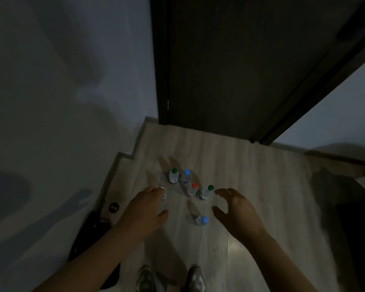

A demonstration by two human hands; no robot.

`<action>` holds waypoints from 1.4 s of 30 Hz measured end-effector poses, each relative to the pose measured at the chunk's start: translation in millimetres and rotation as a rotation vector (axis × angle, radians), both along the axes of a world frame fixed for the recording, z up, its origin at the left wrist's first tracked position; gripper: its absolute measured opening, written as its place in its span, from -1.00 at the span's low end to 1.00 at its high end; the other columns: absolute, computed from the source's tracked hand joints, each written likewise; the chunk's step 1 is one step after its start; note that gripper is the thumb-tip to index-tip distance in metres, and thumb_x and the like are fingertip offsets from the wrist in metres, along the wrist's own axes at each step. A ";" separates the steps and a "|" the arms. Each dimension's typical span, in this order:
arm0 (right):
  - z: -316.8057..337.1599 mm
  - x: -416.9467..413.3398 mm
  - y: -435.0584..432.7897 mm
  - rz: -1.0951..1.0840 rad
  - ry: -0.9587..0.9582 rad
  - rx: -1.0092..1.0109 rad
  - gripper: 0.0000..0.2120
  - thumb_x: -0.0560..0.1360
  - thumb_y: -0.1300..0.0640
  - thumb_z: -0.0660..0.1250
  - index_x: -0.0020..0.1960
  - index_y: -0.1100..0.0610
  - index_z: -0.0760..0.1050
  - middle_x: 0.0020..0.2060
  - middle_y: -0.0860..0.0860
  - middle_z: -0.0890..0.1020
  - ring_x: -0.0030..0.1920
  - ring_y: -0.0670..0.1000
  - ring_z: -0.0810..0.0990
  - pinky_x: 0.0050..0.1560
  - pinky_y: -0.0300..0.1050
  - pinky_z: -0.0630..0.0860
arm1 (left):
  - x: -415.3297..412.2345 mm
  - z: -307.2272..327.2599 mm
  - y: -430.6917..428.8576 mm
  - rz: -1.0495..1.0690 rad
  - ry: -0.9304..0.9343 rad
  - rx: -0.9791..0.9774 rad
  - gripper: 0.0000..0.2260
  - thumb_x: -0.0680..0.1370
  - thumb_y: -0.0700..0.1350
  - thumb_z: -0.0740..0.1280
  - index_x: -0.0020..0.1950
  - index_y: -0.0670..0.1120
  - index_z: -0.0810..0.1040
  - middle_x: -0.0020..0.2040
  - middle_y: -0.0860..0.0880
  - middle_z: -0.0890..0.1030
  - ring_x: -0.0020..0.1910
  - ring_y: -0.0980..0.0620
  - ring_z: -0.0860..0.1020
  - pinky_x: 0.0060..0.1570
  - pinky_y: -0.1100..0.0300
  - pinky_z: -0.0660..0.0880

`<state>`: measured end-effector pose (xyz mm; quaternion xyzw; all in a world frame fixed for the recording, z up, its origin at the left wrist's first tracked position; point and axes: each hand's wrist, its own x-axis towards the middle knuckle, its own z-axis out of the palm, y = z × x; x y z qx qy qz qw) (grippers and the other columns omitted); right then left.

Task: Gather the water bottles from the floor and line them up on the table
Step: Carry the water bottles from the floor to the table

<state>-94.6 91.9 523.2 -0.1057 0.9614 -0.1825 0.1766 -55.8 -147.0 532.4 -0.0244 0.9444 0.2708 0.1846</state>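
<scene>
Several small clear water bottles stand on the pale floor (230,165). Furthest back are a green-capped one (174,175) and a blue-capped one (185,176). In front of them stand a red-capped one (192,189) and a second green-capped one (206,192), with another blue-capped bottle (201,220) nearest me. My left hand (148,207) reaches down with spread fingers, its fingertips at a pale-capped bottle (164,193) that it partly hides. My right hand (234,209) hovers with spread, curved fingers, just right of the second green-capped bottle. It holds nothing. No table is in view.
A dark door (230,70) stands behind the bottles, and a grey wall (61,102) runs along the left. A black object (89,232) lies on the floor by that wall. My shoes (171,279) show at the bottom edge. The room is dim.
</scene>
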 end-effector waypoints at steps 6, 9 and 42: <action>-118.3 -29.2 2.0 -0.013 -0.055 -0.010 -0.57 0.48 -0.01 0.37 0.32 -0.02 0.42 0.23 -0.09 0.53 0.14 -0.15 0.52 0.08 -0.41 0.31 | -25.3 -124.9 -0.4 0.052 -0.018 -0.015 -0.43 0.54 0.06 0.28 0.50 -0.04 0.18 0.40 0.01 0.28 0.30 0.04 0.38 0.26 0.28 0.32; -182.2 -47.2 -0.7 -0.013 -0.044 -0.023 -0.56 0.48 0.02 0.39 0.33 0.02 0.43 0.23 -0.05 0.54 0.17 -0.10 0.53 0.11 -0.39 0.32 | -38.6 -193.9 -2.0 0.063 -0.032 -0.021 -0.43 0.54 0.05 0.29 0.49 -0.05 0.19 0.41 -0.01 0.28 0.29 0.03 0.38 0.28 0.23 0.35; -580.6 -154.9 -10.8 -0.172 0.394 -0.218 -0.29 0.43 -0.09 0.41 0.47 0.01 0.19 0.34 0.02 0.45 0.29 0.00 0.47 0.11 -0.23 0.34 | -131.8 -571.2 -34.0 0.241 0.467 0.142 -0.35 0.40 -0.04 0.50 0.43 -0.05 0.31 0.28 -0.04 0.44 0.10 0.13 0.38 0.05 0.23 0.32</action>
